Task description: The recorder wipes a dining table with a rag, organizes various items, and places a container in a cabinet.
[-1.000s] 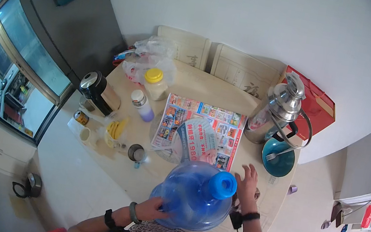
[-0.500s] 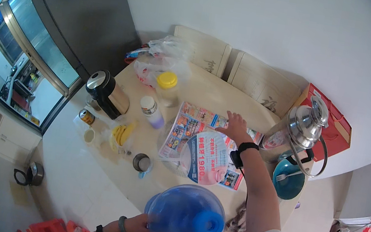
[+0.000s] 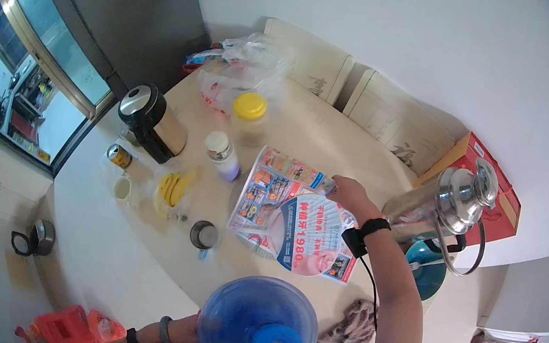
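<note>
A large blue translucent water jug (image 3: 238, 309) with a blue cap is close in front of me, its neck tilted toward me. My left hand (image 3: 187, 330) holds the jug from its left side, the fingers mostly hidden behind it. Across the table, my right hand (image 3: 349, 196) is closed on the upper right edge of a colourful printed flyer (image 3: 263, 195). On top of the flyer lies a round printed sheet (image 3: 311, 235) in pink, white and blue, shaped like a hand fan.
Left of the flyer are a white-capped bottle (image 3: 221, 157), metal mug (image 3: 205, 235), bananas (image 3: 173, 188), can (image 3: 120, 156) and dark-handled thermos (image 3: 153, 123). A yellow-lidded jar (image 3: 249, 114) stands behind. At right are a steel kettle (image 3: 456, 200), teal bowl (image 3: 431, 277) and crumpled cloth (image 3: 354, 328).
My right hand has gone from spread fingers over the flyer to gripping its edge. The jug and my left hand appear slightly lower and further left as the view shifts.
</note>
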Available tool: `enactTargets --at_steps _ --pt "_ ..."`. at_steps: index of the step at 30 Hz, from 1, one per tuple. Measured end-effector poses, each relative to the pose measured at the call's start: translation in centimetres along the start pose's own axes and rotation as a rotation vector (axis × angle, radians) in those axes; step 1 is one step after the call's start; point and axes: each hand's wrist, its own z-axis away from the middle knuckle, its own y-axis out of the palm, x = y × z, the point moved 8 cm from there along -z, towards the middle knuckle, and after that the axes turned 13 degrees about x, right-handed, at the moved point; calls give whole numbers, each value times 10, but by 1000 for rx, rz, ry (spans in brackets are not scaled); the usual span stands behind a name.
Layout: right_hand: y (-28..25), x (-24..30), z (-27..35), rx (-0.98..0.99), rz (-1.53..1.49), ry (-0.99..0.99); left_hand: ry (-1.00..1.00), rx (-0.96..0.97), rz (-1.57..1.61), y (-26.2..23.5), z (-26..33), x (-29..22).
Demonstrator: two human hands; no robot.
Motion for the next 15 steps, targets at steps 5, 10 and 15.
enactTargets --at_steps 5,10,15 --pt "-22 -17 -10 -64 35 -159 -35 54 -72 0 -2 9" --pt "-155 -84 -10 -443 -159 183 -46 60 -66 1 0 8" --pt "-214 -63 16 -923 197 250 -70 0 -17 1 0 -5"
